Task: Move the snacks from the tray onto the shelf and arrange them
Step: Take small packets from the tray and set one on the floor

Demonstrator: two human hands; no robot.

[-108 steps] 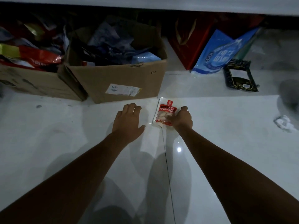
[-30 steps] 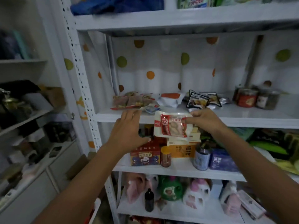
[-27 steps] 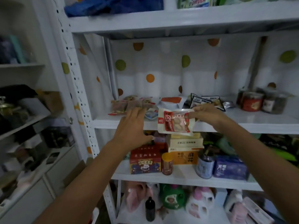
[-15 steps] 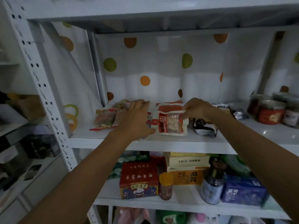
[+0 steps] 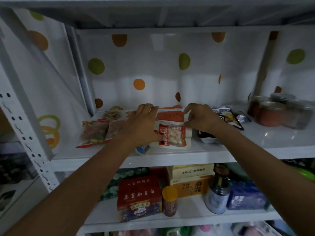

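A white and red peanut snack packet (image 5: 172,136) lies flat near the front of the white shelf (image 5: 255,150). My left hand (image 5: 143,123) rests at its left edge, with the thumb on the packet and the fingers stretched toward the orange and white packet (image 5: 170,116) behind. My right hand (image 5: 199,118) hovers at the peanut packet's top right corner. Its fingers are loosely curled, with a gap between forefinger and thumb, and the thumb tip just meets the corner.
Clear snack packets (image 5: 93,133) lie to the left, dark packets (image 5: 226,118) and several jars (image 5: 272,113) to the right. Bare shelf shows at the front right. The shelf below holds a red box (image 5: 139,193), an orange-lidded jar (image 5: 169,200), a can (image 5: 216,196) and a blue box (image 5: 247,196).
The peanut packet went from the floor up to the shelf in my right hand. It now lies flat there, and my right fingers have loosened from its corner.
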